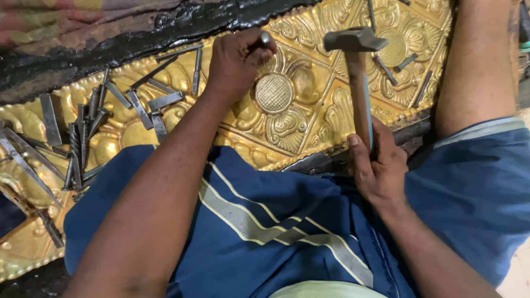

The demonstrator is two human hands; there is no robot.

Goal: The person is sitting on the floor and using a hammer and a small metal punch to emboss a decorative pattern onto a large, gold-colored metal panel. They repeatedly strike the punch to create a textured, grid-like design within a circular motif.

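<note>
On the brass sheet point(309, 118): embossed gold panel, set in black pitch point(110, 49), spread across the lap.
Left hand point(237, 63): fingers curled tight round a punch point(265, 38), tip pressed to the sheet beside a round crosshatched boss point(273, 94).
Right hand point(378, 165): fist clamped on a hammer point(356, 66) handle, head raised just right of the punch, not touching.
Spare punches point(110, 118): scattered left of the left hand, more at upper right.
</note>
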